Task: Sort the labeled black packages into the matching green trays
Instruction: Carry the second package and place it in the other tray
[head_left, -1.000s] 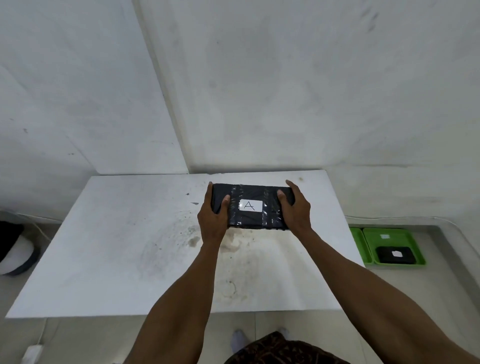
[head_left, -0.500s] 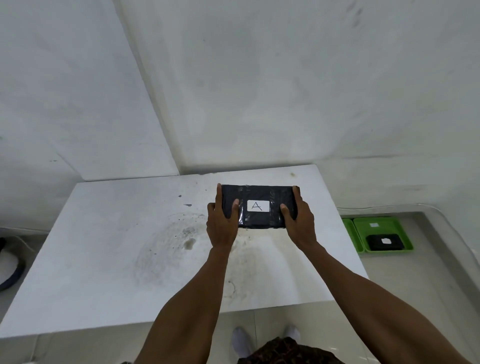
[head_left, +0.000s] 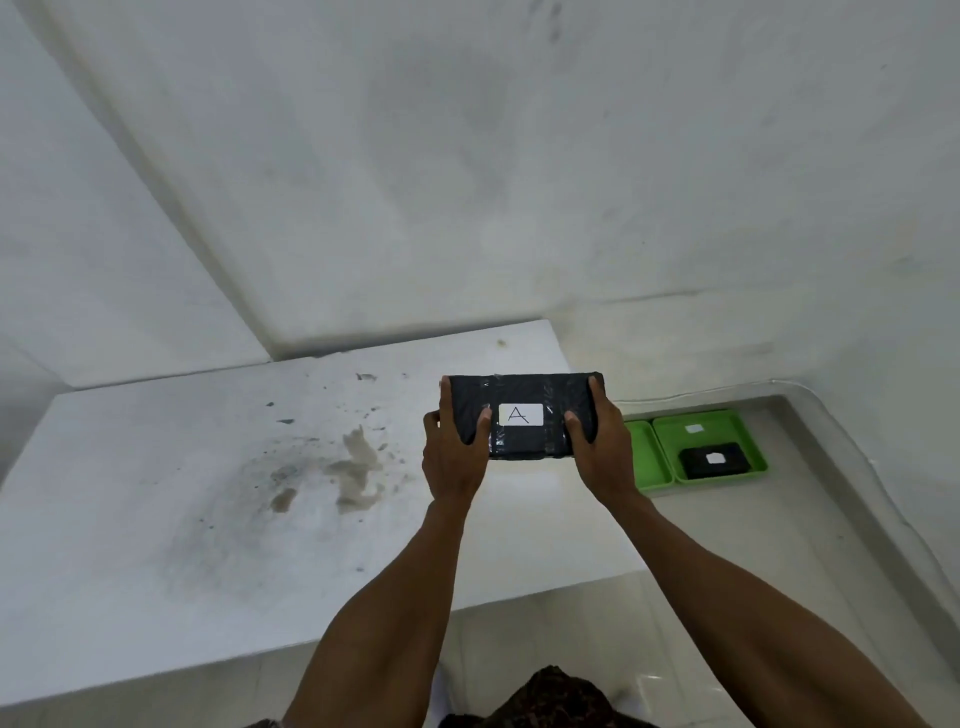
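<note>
A black taped package (head_left: 522, 395) with a white label reading "A" is held above the right part of the white table (head_left: 156, 519). My left hand (head_left: 454, 452) grips its left end and my right hand (head_left: 602, 447) grips its right end, thumbs on top. On the floor to the right lie two green trays side by side. The right green tray (head_left: 727, 431) holds a smaller black package (head_left: 714, 461) with a white label and a white tag on its base. The left green tray (head_left: 652, 457) is partly hidden behind my right hand.
The white table top is stained with dark specks and smears near its middle. White walls meet in a corner behind the table. A raised white kerb (head_left: 857, 467) runs along the tiled floor past the trays. My feet and patterned shorts show at the bottom edge.
Both hands have carried the package to the right, toward the table's right edge and the green trays. The view has swung rightward with it.
</note>
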